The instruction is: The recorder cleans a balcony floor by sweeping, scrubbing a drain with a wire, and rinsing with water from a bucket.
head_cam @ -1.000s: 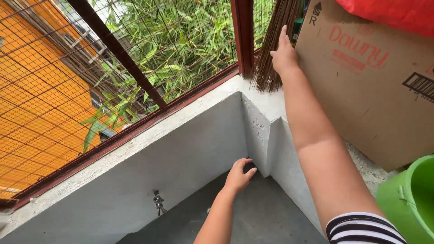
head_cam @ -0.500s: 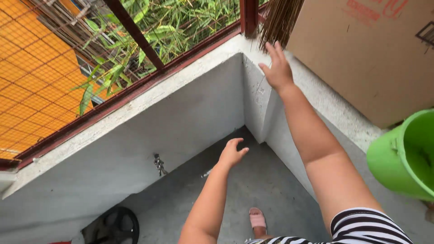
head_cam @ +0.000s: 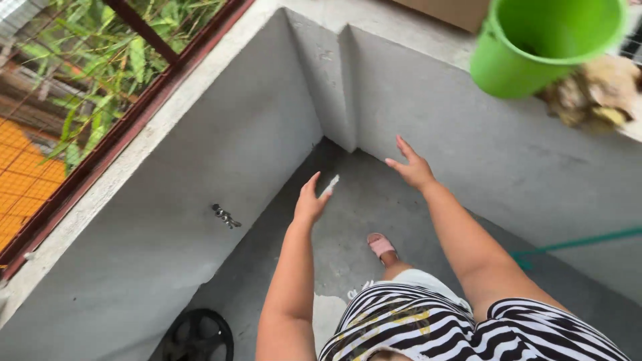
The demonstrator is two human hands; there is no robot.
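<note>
Head view: both hands are low over the floor (head_cam: pixel 374 220), in front of the wall corner (head_cam: pixel 346 93).

- Left hand (head_cam: pixel 309 204): grip slack, fingers straight and together, holding nothing. Closest thing is a small white scrap (head_cam: pixel 332 184) on the floor, just off the fingertips, between hand and corner.
- Right hand (head_cam: pixel 413 168): right of the corner, grip splayed wide and empty, touching nothing I can see.
- The scrap is too small to tell its material, possibly paper or plastic film. My guess is near weightless, limp, not fragile, lying flat on rough concrete. A fingertip pinch at a raised edge would suit it; a flat palm would only push it around.
- Bucket (head_cam: pixel 535 47): green plastic, on the ledge (head_cam: pixel 414 27) up and right of the corner, well away from both hands. Probably light and stiff, best taken by the rim; contents not visible.
- A dry clump of leaves (head_cam: pixel 595 90) sits against the bucket.
- Left of the corner: a tap (head_cam: pixel 226 216) on the wall. Further down that side, a black wheel (head_cam: pixel 197 337).
- A pink sandal (head_cam: pixel 381 245) is on the floor below the hands.
</note>
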